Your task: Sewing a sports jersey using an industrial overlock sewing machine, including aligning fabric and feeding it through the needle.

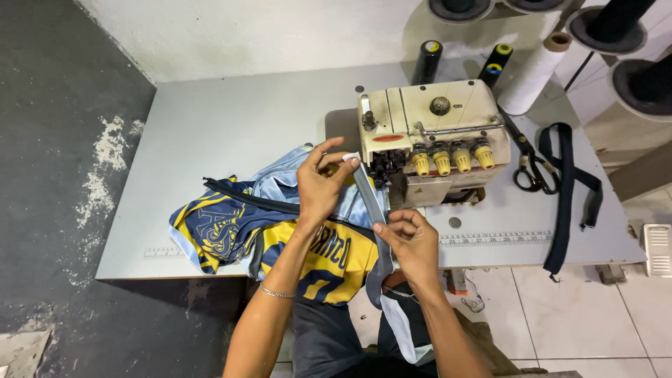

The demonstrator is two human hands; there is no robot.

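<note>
- Head view: the left hand (318,183) is raised over the grey counter (231,126), thumb and fingers pinched on the upper end of a grey fabric strip (369,199), just beside the front of the sewing machine (434,136).
- The right hand (413,241) sits lower, near the counter's front edge, fingers curled and gripping the same strip further down; the strip runs taut and slanted between the two hands, and its loose tail hangs below the right hand toward the lap.
- A blue and yellow jersey (280,234) lies bunched on the counter under and left of the left hand, part of it draped over the front edge.
- The cream sewing machine stands just beyond the hands, with four yellow knobs (451,157) in a row on its front.
- Black-handled scissors (528,164) lie on the counter right of the machine, and next to them a dark band (567,203) loops and trails off the edge.
- Thread cones (427,61) stand behind the machine near the white wall.
- A thin bracelet (276,292) circles the left wrist.
</note>
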